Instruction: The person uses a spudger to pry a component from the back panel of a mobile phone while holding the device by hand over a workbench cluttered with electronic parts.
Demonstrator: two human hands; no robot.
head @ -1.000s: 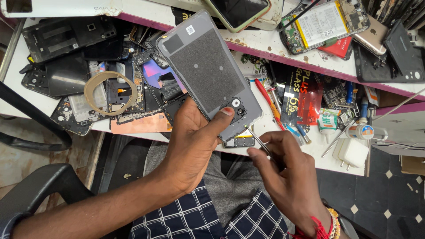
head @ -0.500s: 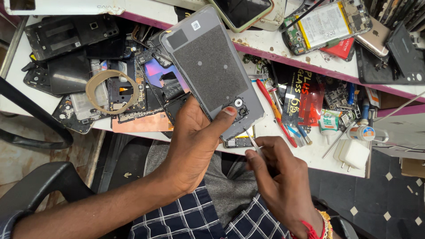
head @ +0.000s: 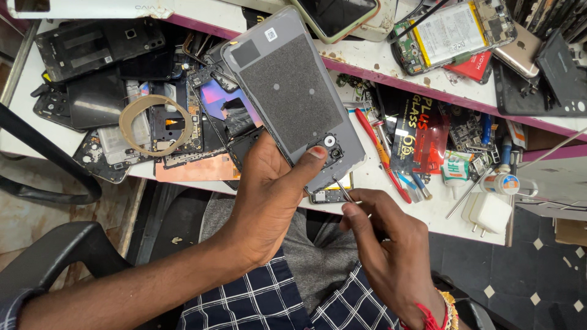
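Progress early | grey phone back cover [head: 293,91] held above worktop [head: 428,211], left hand [head: 269,201] fingers clamped on its near edge | right hand [head: 385,244] fingers pinching tweezers [head: 342,188] at camera cutout; cover parts seemingly unremoved.

Left hand [head: 269,201] raised, thumb extended, grip closed; right hand [head: 391,244] lower, fingers pinched together.

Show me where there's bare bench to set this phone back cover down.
The barest patch is the white bench top between the red-handled tool and the white charger plug. The left side is piled with phone parts around the tape ring; the upper shelf is packed too. The left hand holds the back cover; the right hand holds tweezers.
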